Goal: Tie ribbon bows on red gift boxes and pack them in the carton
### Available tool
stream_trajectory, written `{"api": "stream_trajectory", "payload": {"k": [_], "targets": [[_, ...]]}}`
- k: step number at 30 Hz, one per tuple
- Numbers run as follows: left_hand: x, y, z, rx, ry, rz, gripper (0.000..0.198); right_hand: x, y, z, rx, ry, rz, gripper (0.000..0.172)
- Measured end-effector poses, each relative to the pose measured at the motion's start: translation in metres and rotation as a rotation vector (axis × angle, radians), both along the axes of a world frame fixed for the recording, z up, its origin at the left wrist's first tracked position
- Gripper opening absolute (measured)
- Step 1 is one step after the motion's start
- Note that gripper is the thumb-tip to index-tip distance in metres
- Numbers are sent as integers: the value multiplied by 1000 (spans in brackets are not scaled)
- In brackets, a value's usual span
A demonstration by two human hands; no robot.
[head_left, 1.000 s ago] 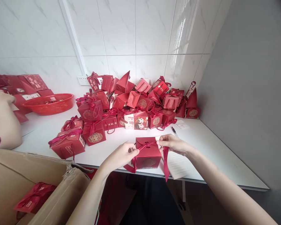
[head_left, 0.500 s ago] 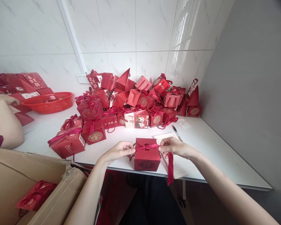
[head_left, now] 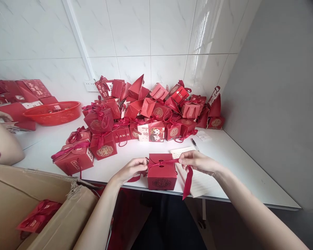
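Observation:
A red gift box (head_left: 162,183) with a dark round emblem stands upright at the table's front edge. Across its lid runs a dark red ribbon (head_left: 169,162), crossed or knotted over the middle. My right hand (head_left: 195,161) pinches the ribbon at the box's right side, and a loose tail dangles below the fingers. At the left side, my left hand (head_left: 135,169) closes its fingers on the ribbon's other part, with a tail hanging beneath it. Under my right hand lies an open notebook (head_left: 198,185) with writing on it.
Behind is a heap of red gift boxes (head_left: 147,108). A pen (head_left: 194,143) lies by the notebook. At left stand a red plastic basket (head_left: 52,118) and a cardboard carton (head_left: 59,225) holding a red box. Another person's arm (head_left: 3,142) is at far left.
My right hand has drawn the ribbon slightly up and outward, and its tail has swung left. A ribbon tail now shows below my left hand. The co-worker's arm has shifted left.

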State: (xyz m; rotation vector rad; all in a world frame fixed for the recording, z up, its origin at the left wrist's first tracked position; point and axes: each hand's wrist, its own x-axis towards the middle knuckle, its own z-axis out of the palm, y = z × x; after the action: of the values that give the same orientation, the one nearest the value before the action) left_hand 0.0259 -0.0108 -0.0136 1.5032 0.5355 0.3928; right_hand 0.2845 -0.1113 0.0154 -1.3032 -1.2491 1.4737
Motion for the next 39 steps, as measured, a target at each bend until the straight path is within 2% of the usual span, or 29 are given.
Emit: {"api": "stream_trajectory", "payload": {"k": [3, 7, 9, 13, 16, 18, 21, 25, 30, 33, 36, 39], "targets": [[2, -6, 11, 191, -37, 96, 24, -13, -1, 14, 60, 134, -47, 31], [4, -14, 30, 286, 89, 136, 20, -36, 0, 25, 219, 31, -57, 28], [2, -18, 39, 344, 180, 130, 16, -46, 2, 24, 285, -17, -71, 30], [-2, -24, 52, 584, 271, 114, 27, -61, 8, 11, 413, -135, -179, 32], [-2, -28, 57, 717, 376, 133, 12, -67, 10, 1, 486, -223, -218, 27], [-2, -30, 60, 783, 413, 172, 16, -68, 10, -3, 537, -274, -220, 23], [0, -32, 64, 820, 410, 205, 20, -69, 11, -6, 598, -346, -223, 23], [5, -33, 68, 787, 443, 198, 24, -71, 12, -11, 622, -364, -278, 23], [7, -29, 72, 782, 529, 257, 32, -77, 12, -17, 534, -297, -392, 12], [4, -28, 76, 763, 542, 229, 23, -79, 12, -18, 497, -211, -427, 21], [3, -28, 80, 863, 518, 173, 12, -79, 13, -17, 481, -196, -401, 21], [5, -29, 83, 969, 447, 138, 20, -80, 13, -15, 513, -270, -384, 12]]}}
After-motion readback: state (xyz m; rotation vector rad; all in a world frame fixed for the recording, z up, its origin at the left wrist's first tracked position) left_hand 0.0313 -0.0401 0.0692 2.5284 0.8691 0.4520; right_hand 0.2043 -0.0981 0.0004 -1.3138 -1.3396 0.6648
